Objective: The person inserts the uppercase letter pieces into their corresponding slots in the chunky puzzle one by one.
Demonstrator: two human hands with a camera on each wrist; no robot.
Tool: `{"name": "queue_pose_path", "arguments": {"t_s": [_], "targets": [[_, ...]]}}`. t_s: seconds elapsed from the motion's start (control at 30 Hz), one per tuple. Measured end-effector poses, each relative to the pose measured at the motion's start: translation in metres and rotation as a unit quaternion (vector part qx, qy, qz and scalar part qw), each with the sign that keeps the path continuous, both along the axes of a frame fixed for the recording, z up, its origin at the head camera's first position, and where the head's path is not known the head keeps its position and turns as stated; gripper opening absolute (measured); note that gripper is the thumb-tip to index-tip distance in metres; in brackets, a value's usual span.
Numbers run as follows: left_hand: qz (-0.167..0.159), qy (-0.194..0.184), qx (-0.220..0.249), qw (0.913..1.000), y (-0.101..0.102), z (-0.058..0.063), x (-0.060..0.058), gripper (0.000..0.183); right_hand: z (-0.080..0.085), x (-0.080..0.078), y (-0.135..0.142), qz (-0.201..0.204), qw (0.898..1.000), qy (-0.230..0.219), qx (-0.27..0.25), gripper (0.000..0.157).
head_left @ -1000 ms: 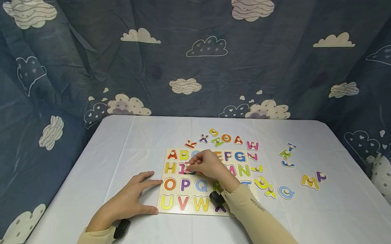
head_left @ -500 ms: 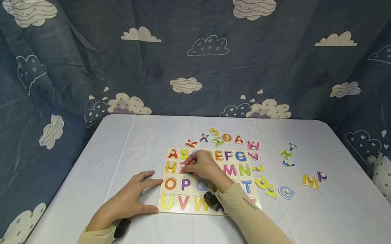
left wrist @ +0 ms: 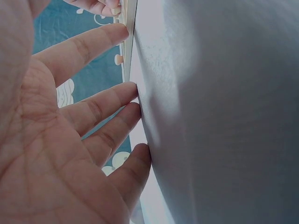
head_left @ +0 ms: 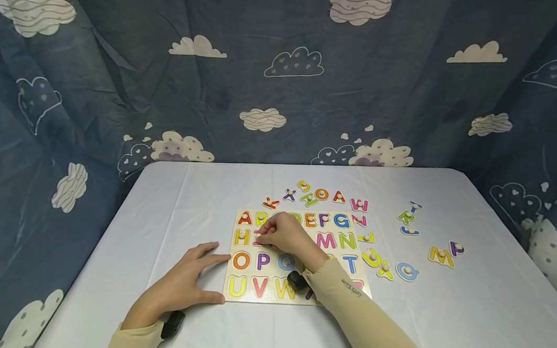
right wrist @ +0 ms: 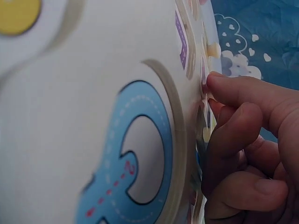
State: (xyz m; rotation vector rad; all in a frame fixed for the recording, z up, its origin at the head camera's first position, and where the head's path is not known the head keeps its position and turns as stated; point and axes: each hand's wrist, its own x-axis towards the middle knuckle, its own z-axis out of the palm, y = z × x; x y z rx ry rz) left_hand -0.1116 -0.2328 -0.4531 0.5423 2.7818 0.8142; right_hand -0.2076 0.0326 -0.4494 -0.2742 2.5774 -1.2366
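Note:
My right hand pinches the pink letter I piece at its slot in the second row of the wooden alphabet board. In the right wrist view the thumb presses close to the board, and the fingers hide most of the piece. My left hand rests at the board's left side, fingers spread, with the index fingertip and thumb at the edge. In the left wrist view those spread fingers reach the board's edge. A seated letter H sits left of the I.
Loose knobbed letters lie behind and right of the board, among them a red K, a pink W, a yellow U, a blue Q and a yellow M. The white tablecloth meets a dark cloud-patterned curtain.
My right hand has shifted slightly left with the pink letter I, to its slot beside the H, uncovering M and T on the board. The left hand has stayed in place.

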Motion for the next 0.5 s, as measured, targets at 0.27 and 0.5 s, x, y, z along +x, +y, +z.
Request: {"name": "queue_pose_path", "arguments": {"t_s": [0.27, 0.5], "targets": [[0.005, -0.008, 0.006, 0.9999, 0.001, -0.001, 0.001, 0.085, 0.001, 0.001, 0.004, -0.001, 1.0, -0.005, 0.005, 0.015], [0.009, -0.007, 0.001, 0.9999, 0.001, 0.0, 0.001, 0.085, 0.004, -0.001, 0.013, -0.001, 1.0, -0.009, 0.0, 0.014]]}}
